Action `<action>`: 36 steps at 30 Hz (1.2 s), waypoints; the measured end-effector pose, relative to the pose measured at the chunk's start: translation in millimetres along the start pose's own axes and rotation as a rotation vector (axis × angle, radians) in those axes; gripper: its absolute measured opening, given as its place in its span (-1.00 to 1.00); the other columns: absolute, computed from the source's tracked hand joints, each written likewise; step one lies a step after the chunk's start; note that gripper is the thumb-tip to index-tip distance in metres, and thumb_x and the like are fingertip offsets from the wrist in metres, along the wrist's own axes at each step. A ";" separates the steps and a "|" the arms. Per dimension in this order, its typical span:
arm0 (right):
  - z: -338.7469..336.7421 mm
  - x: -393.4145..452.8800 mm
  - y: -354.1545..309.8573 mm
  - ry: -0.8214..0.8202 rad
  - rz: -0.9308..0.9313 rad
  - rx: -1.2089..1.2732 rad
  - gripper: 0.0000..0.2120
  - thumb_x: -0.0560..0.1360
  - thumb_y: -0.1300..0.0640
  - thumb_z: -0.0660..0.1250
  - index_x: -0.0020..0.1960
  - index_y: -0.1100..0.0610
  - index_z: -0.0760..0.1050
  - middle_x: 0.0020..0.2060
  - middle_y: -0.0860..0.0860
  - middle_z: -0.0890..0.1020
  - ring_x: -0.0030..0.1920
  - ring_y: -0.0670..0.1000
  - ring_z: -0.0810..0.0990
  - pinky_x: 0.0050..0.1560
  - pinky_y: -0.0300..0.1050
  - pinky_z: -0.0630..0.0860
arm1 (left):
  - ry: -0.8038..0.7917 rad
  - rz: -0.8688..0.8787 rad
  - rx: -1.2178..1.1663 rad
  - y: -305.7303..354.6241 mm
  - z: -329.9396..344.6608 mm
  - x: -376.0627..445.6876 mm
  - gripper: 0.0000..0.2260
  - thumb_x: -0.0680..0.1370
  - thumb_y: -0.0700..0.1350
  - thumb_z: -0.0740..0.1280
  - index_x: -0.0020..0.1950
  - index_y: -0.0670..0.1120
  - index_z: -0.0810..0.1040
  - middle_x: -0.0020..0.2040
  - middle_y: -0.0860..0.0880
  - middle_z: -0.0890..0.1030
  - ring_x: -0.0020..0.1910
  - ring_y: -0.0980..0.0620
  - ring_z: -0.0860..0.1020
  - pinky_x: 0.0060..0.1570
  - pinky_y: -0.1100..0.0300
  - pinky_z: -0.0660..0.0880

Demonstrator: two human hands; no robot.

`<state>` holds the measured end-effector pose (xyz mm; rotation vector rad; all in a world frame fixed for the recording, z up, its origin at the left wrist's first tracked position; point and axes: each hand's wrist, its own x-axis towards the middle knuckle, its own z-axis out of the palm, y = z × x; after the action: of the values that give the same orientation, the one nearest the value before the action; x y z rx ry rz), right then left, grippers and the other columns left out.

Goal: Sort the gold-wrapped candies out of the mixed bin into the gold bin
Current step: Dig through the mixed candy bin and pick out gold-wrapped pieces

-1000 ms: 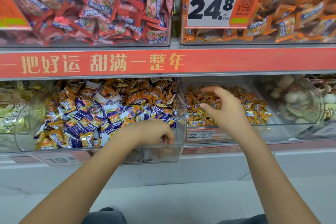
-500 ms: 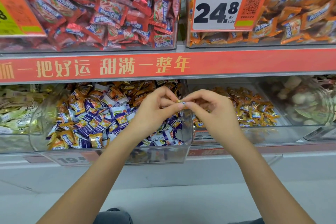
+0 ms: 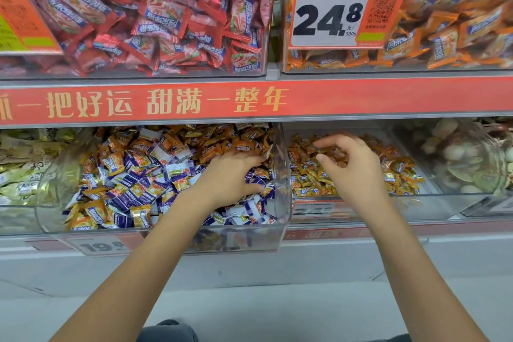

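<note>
The gold candies [image 3: 111, 159] lie scattered through the mixed bin [image 3: 280, 175] among purple and white ones, thickest toward the back and along the left front; the gold bin [image 3: 433, 203] sits just beside it on the right, holding only gold wrappers and sharing the same lower shelf. The left hand [image 3: 230, 175] lies palm down on the pile near the mixed bin's right wall, fingers [image 3: 254, 159] spread forward and touching the candies; whether anything sits under the palm cannot be told. The right hand [image 3: 352, 164] hovers over the gold bin with its fingers loosely curled and apart, and nothing shows between them, so it looks free to take the next piece

The step in hand seems to be picking out the next gold piece. To do it well, the left hand should single out one gold wrapper lying on top, such as those just ahead of its fingertips, and pinch it by the crimped end so the purple neighbours do not come along. Raking deep would only bury gold pieces. The clear wall between the bins stands tall, so the candy needs lifting over it, not sliding. Many gold pieces remain, so the sorting looks far from done

Above, a red banner [image 3: 166, 103] runs along the shelf edge, under bins of red candies [image 3: 155, 19] and a price tag [image 3: 333, 8]
</note>
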<state>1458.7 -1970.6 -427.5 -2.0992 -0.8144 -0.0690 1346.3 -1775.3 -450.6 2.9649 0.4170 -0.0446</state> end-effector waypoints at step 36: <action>-3.3 -1.7 1.9 -0.025 0.002 0.108 -0.79 0.50 0.22 0.36 -0.11 -0.10 0.58 -0.03 -0.16 0.61 0.00 -0.22 0.53 -0.02 -0.40 0.44 | 0.167 -0.016 -0.640 9.5 -30.6 -10.4 -0.91 0.41 -0.07 0.50 -0.10 0.01 0.69 -0.21 0.11 0.63 -0.31 0.26 0.51 -0.29 0.40 0.40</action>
<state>1459.2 -1974.7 -427.4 -2.0030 -0.8132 0.0025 1339.2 -1782.7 -418.4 2.3396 0.3846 0.2823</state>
